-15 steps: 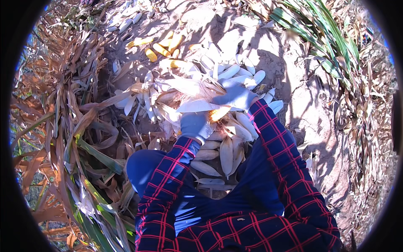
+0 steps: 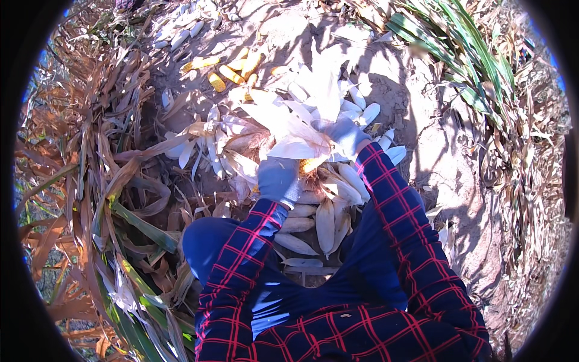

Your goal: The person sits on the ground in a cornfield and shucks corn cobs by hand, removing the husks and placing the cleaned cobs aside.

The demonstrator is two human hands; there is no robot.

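Between my hands is an ear of corn (image 2: 309,164), its yellow kernels showing where the pale husk (image 2: 295,130) is opened. My left hand (image 2: 279,179), in a grey glove, is closed round the ear's near-left side. On the right, my gloved right hand (image 2: 345,134) grips the husk leaves, which fan out away from me; its fingertips are partly hidden by them. Below and around my hands lie several unhusked ears (image 2: 325,226), pale and dry. Beyond them is a small pile of bare yellow cobs (image 2: 232,73).
Dry stalks and leaves (image 2: 120,133) are heaped along my left. Green and brown stalks (image 2: 476,60) lie at the far right beside bare soil (image 2: 449,157). More pale ears (image 2: 181,36) are scattered at the far left. My knees flank the near ears.
The husk leaves have opened and swung up and away, spreading wider. My right hand has shifted slightly with them, while my left hand stays nearly in place at the ear.
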